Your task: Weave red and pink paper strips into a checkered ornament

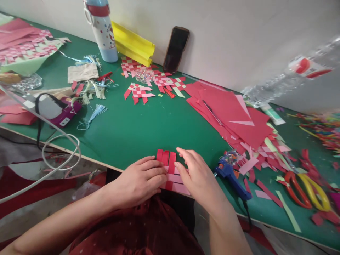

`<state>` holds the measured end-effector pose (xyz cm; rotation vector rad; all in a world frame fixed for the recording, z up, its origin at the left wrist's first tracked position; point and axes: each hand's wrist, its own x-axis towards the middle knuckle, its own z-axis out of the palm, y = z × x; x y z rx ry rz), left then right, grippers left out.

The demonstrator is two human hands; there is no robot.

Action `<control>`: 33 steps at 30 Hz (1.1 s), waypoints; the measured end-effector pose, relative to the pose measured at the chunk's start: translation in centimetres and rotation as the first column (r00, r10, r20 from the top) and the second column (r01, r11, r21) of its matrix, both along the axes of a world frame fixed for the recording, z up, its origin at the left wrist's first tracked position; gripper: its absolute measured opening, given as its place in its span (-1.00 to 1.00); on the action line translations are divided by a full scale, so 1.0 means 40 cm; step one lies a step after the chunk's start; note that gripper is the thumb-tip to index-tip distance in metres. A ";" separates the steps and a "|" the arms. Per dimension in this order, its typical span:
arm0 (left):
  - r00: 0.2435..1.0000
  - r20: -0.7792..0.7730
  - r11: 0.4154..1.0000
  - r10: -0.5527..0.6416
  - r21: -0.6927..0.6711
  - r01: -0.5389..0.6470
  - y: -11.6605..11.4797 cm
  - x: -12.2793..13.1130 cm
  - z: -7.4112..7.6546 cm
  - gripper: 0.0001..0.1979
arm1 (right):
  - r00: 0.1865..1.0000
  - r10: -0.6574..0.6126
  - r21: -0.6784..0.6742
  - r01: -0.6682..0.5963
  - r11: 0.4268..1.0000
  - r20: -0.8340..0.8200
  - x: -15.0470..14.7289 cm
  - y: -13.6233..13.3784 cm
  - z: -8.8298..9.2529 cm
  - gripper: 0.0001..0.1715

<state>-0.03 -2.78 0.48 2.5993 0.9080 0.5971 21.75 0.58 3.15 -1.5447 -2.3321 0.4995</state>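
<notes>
At the table's front edge lies a small weave of red and pink paper strips [172, 170], with red strip ends pointing away from me and pink ones running sideways. My left hand [142, 177] rests flat over its left side, fingers stretched out and hiding part of it. Over the right side is my right hand [200, 175], thumb and index finger apart, the index reaching beside the red ends. Its other fingers are partly hidden. A blue glue gun [233, 177] lies just right of that hand.
Scissors with red and yellow handles [309, 191] lie at the right among paper scraps. Red paper sheets [228, 109] and a pen are at back right. Finished checkered weaves [139, 92], a phone [175, 49], a bottle [104, 35] and tassels [96, 112] stand or lie farther back. A white cable [63, 136] loops at left.
</notes>
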 end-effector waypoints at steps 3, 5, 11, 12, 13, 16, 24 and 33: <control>1.000 -0.021 1.000 -0.016 -0.008 0.016 0.004 -0.001 0.005 -0.74 | 0.999 0.014 -0.018 -0.014 1.000 0.035 -0.006 0.007 -0.007 -0.62; 0.999 -0.030 0.999 -0.030 -0.025 0.030 0.007 -0.004 0.011 -0.71 | 0.999 0.008 -0.018 -0.007 1.000 0.050 -0.010 0.011 -0.011 -0.64; 0.999 -0.030 0.996 -0.039 -0.084 0.036 0.016 -0.010 0.028 -0.70 | 1.000 -0.020 0.000 0.020 1.000 0.020 -0.015 0.010 -0.019 -0.78; 0.999 -0.023 0.996 -0.026 -0.084 0.024 0.018 -0.007 0.028 -0.70 | 1.000 -0.022 0.003 0.022 1.000 0.015 -0.015 0.009 -0.020 -0.79; 1.000 -0.016 0.997 -0.007 -0.080 0.006 0.020 -0.002 0.026 -0.70 | 1.000 -0.024 0.007 0.024 1.000 0.009 -0.015 0.009 -0.022 -0.80; 0.998 0.018 0.997 0.057 -0.046 -0.056 0.027 0.019 0.013 -0.79 | 0.999 -0.042 0.033 0.042 0.999 -0.011 -0.012 0.008 -0.028 -0.81; 0.985 0.083 0.987 0.153 -0.060 -0.148 0.040 0.051 -0.018 -0.78 | 0.996 -0.084 0.042 0.083 0.996 0.020 -0.019 0.009 -0.031 -0.93; 0.976 0.092 0.975 0.200 -0.120 -0.188 0.044 0.053 -0.008 -0.88 | 0.994 -0.109 0.051 0.108 0.993 0.020 -0.026 0.000 -0.032 -0.92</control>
